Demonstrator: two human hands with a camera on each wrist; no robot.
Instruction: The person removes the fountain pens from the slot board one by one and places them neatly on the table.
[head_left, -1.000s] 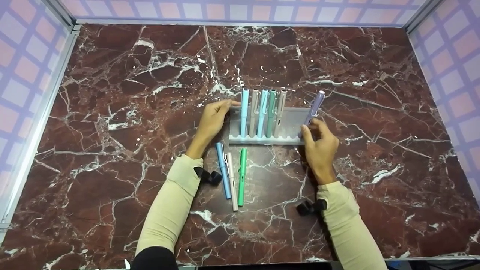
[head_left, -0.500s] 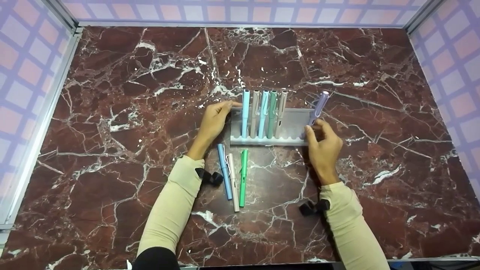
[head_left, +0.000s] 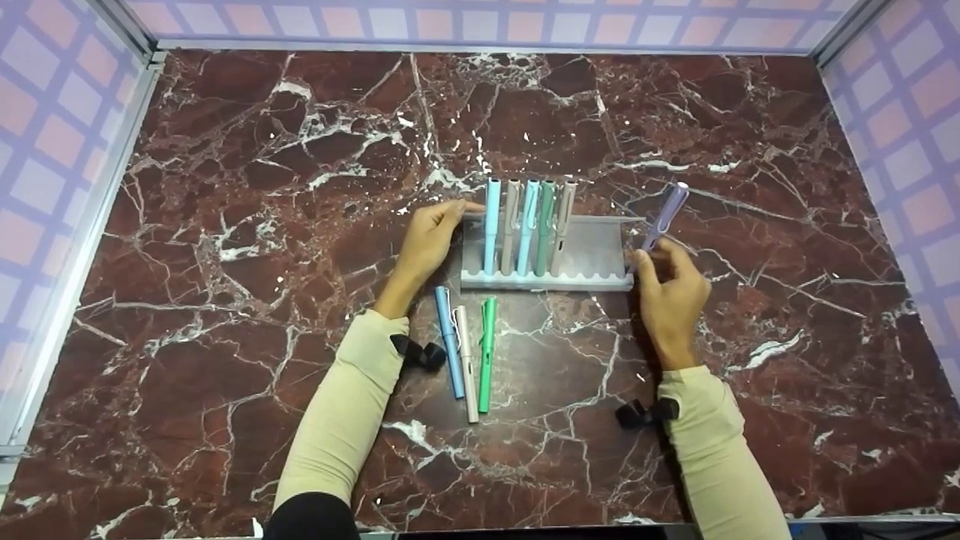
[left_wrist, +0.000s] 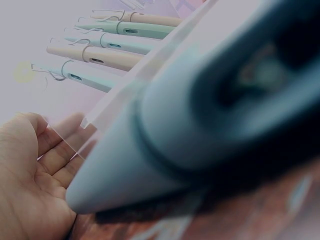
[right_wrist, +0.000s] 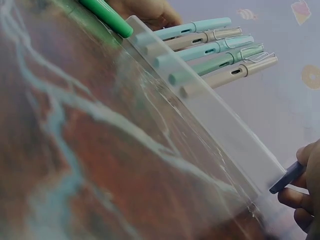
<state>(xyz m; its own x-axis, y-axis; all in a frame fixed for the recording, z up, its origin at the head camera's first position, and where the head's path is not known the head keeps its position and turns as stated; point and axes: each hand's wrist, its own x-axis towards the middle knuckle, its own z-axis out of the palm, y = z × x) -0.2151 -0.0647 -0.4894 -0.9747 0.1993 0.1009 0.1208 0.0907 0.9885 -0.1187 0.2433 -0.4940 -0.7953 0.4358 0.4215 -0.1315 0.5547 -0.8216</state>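
A clear pen stand [head_left: 592,240] holds several upright pens in its left part: light blue [head_left: 491,225], beige, pale blue, green and brownish [head_left: 564,225]. My left hand [head_left: 426,236] grips the stand's left edge; in the left wrist view its fingers [left_wrist: 57,160] show through the clear panel. My right hand [head_left: 671,296] pinches a purple pen [head_left: 667,212] near its lower end, tilted rightward, just beside the stand's right end. In the right wrist view the purple pen's dark lower end [right_wrist: 285,180] overlaps the stand's corner.
In front of the stand lie a blue pen [head_left: 450,345], a greyish-beige pen [head_left: 466,367] and a green pen [head_left: 486,356]. The blue pen looms large and blurred in the left wrist view. Checkered walls [head_left: 480,24] border the marbled table [head_left: 225,337].
My right hand has moved right with the purple pen, from in front of the stand's right end to just beside it. The left hand and the other pens stay put.
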